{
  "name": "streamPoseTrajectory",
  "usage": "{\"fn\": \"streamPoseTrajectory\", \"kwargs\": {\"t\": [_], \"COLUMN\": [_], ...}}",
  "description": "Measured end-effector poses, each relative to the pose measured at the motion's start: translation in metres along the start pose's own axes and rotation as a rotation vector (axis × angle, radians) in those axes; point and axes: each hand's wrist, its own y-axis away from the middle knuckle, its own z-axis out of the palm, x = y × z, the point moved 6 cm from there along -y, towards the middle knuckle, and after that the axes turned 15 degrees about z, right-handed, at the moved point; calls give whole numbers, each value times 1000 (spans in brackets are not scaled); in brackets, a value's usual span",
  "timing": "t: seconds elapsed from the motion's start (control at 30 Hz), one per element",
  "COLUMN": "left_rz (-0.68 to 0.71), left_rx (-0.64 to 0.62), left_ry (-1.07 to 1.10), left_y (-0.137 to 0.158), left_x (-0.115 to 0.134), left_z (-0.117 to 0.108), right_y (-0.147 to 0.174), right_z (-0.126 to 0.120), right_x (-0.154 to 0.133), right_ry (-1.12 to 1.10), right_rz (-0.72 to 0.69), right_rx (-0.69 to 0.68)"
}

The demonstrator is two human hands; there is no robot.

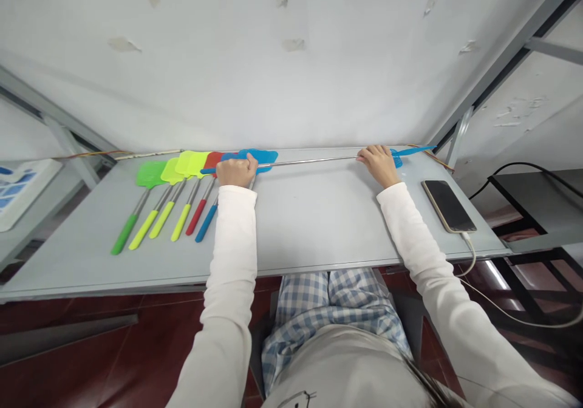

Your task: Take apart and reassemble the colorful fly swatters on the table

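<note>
A fly swatter with a long thin metal rod (pixel 314 161) is stretched sideways between my hands above the table. My left hand (pixel 237 171) is closed round its blue handle (pixel 208 171). At the other end, my right hand (pixel 379 162) grips the rod close to the blue swatter head (pixel 414 150), which shows mostly edge-on. Left of my left hand lie several shorter fly swatters in a fanned row: a green one (pixel 151 173), yellow ones (pixel 191 163), a red one (pixel 195 217) and a blue one (pixel 206 223). Their heads overlap at the back, and my left hand partly covers the blue ones.
A phone (pixel 449 206) with a white cable (pixel 473 256) plugged in lies on the right of the grey table (pixel 314 226). A white wall (pixel 291 92) rises behind. Metal frame posts (pixel 460 132) stand at both sides, and a wire runs along the back edge.
</note>
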Motion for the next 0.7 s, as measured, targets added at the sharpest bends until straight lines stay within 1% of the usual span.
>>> {"fn": "streamPoseTrajectory", "kwargs": {"t": [0.1,0.27,0.33,0.43,0.5,0.53,0.63,0.7], "left_rz": [-9,-37,-54,-109,-144,-143,-84,-55], "left_rx": [-17,-38,-40,-46,-57,-65,-111,-144], "left_ry": [-45,-114,-111,-73,-37,-23,-5,2], "left_y": [0,2,4,6,6,4,-1,-4], "left_x": [-6,-16,-17,-19,-15,-9,19,38], "left_z": [2,-1,-4,-9,-9,-9,-1,6], "right_y": [1,1,1,0,0,0,1,3], "right_z": [-1,-1,-1,4,7,7,4,1], "right_x": [15,43,50,52,45,37,0,-21], "right_ry": [-3,38,60,58,31,14,-31,-37], "right_rz": [87,243,264,252,238,212,62,10], "right_rx": [46,73,72,22,1,0,11,9]}}
